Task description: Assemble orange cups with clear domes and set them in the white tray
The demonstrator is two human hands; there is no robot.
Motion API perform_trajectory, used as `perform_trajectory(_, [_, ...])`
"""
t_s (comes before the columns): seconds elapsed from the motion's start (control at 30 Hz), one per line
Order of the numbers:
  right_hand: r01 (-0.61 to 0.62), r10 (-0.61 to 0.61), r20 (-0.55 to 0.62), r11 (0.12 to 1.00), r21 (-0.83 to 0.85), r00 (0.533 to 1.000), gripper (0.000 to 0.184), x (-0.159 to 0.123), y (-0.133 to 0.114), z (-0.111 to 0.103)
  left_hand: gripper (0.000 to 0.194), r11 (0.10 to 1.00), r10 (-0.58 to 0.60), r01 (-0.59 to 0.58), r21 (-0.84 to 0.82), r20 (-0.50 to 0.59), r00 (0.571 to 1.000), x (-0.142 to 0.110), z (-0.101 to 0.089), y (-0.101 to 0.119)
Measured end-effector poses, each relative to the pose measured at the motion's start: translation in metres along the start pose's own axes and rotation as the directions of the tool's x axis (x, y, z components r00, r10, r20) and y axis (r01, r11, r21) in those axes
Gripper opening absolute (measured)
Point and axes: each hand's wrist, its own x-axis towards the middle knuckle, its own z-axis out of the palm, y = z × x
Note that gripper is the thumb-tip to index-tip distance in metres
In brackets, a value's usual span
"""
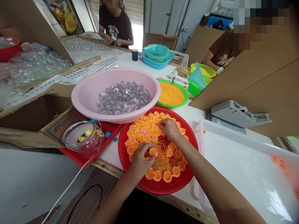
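A round red tray (161,188) holds many small orange cups (167,176) filled with orange bits, with loose orange pellets (162,160) scattered in its middle. My left hand (141,160) is closed on one small orange cup (153,152) above the near-left part of the tray. Farther back, my right hand (171,128) reaches over the cups with its fingers bent together and pointing down. Whatever lies between those fingertips is hidden or too small to name.
Behind the tray stand a pink basin (80,93) of clear plastic capsules and a green bowl (186,99) of orange pellets. A white bin (233,174) is at right; a glass jar (81,146) and a cardboard box (25,124) at left. Two people (119,29) sit beyond.
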Motion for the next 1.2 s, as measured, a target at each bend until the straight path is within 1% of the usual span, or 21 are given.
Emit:
perform_trajectory(0.1, [0.011,-0.010,-0.013,0.999,0.053,1.000,0.015,-0.007,-0.003,-0.009,0.026,0.997,-0.028,0.029,-0.066,0.005,1.000,0.001,0.000,-0.003])
perform_trajectory(0.17, [0.013,-0.011,-0.021,0.995,0.097,1.000,0.018,-0.020,-0.007,-0.019,0.024,0.993,-0.037,0.039,-0.110,0.018,0.999,0.002,-0.001,-0.003])
perform_trajectory(0.23, [0.026,-0.027,0.009,0.989,0.145,1.000,0.019,-0.040,-0.012,-0.031,0.025,0.983,-0.061,0.069,-0.168,0.051,0.997,0.002,-0.002,0.000])
perform_trajectory(0.3, [0.019,-0.039,0.078,0.969,0.245,0.996,0.017,-0.068,-0.018,-0.041,0.026,0.960,-0.107,0.130,-0.246,0.103,0.989,0.001,-0.002,0.005])
perform_trajectory(0.33, [-0.011,-0.025,0.110,0.950,0.313,0.994,0.015,-0.082,-0.021,-0.044,0.027,0.944,-0.131,0.165,-0.287,0.131,0.983,0.001,-0.001,0.008])
perform_trajectory(0.37, [-0.051,0.009,0.117,0.930,0.363,0.993,0.011,-0.096,-0.024,-0.046,0.027,0.925,-0.155,0.198,-0.324,0.155,0.976,0.001,-0.001,0.012])
perform_trajectory(0.43, [-0.132,0.116,0.064,0.907,0.400,0.991,0.007,-0.121,-0.030,-0.047,0.028,0.891,-0.182,0.247,-0.380,0.199,0.963,0.002,0.001,0.017])
perform_trajectory(0.5, [-0.160,0.189,-0.045,0.917,0.365,0.981,0.012,-0.139,-0.037,-0.044,0.027,0.858,-0.194,0.290,-0.423,0.256,0.947,0.002,0.004,0.020])
perform_trajectory(0.57, [-0.132,0.184,-0.120,0.928,0.350,0.976,0.012,-0.152,-0.044,-0.041,0.028,0.811,-0.203,0.338,-0.477,0.312,0.928,0.001,0.006,0.020])
perform_trajectory(0.6, [-0.110,0.166,-0.131,0.927,0.358,0.977,0.011,-0.156,-0.046,-0.040,0.029,0.785,-0.205,0.360,-0.504,0.336,0.919,0.001,0.007,0.019])
perform_trajectory(0.67, [-0.078,0.133,-0.113,0.913,0.401,0.985,0.009,-0.163,-0.049,-0.038,0.029,0.744,-0.212,0.388,-0.544,0.359,0.909,0.000,0.008,0.018])
perform_trajectory(0.7, [-0.070,0.119,-0.090,0.902,0.427,0.989,0.009,-0.166,-0.050,-0.038,0.029,0.739,-0.210,0.390,-0.549,0.363,0.908,-0.001,0.008,0.018])
perform_trajectory(0.8, [-0.051,0.073,-0.028,0.881,0.470,0.997,0.011,-0.169,-0.046,-0.038,0.027,0.771,-0.186,0.359,-0.525,0.353,0.917,-0.001,0.007,0.024])
perform_trajectory(0.87, [-0.037,0.040,0.003,0.886,0.462,0.999,0.010,-0.169,-0.043,-0.040,0.024,0.791,-0.165,0.341,-0.507,0.359,0.918,-0.001,0.006,0.028])
perform_trajectory(0.93, [0.000,-0.021,0.043,0.898,0.439,0.999,0.013,-0.168,-0.042,-0.044,0.022,0.799,-0.155,0.344,-0.493,0.383,0.911,-0.002,0.006,0.030])
perform_trajectory(1.0, [0.066,-0.114,0.089,0.903,0.424,0.990,0.019,-0.166,-0.042,-0.049,0.021,0.810,-0.136,0.334,-0.481,0.400,0.906,-0.003,0.007,0.028])
perform_trajectory(1.07, [0.117,-0.192,0.145,0.902,0.416,0.971,0.022,-0.165,-0.044,-0.054,0.022,0.834,-0.117,0.307,-0.458,0.397,0.910,-0.005,0.008,0.025])
perform_trajectory(1.13, [0.123,-0.222,0.205,0.906,0.406,0.953,0.024,-0.165,-0.045,-0.059,0.021,0.857,-0.124,0.291,-0.425,0.377,0.918,-0.006,0.011,0.021])
perform_trajectory(1.2, [0.116,-0.213,0.219,0.915,0.386,0.952,0.026,-0.166,-0.045,-0.060,0.020,0.866,-0.150,0.295,-0.404,0.353,0.924,-0.007,0.013,0.019])
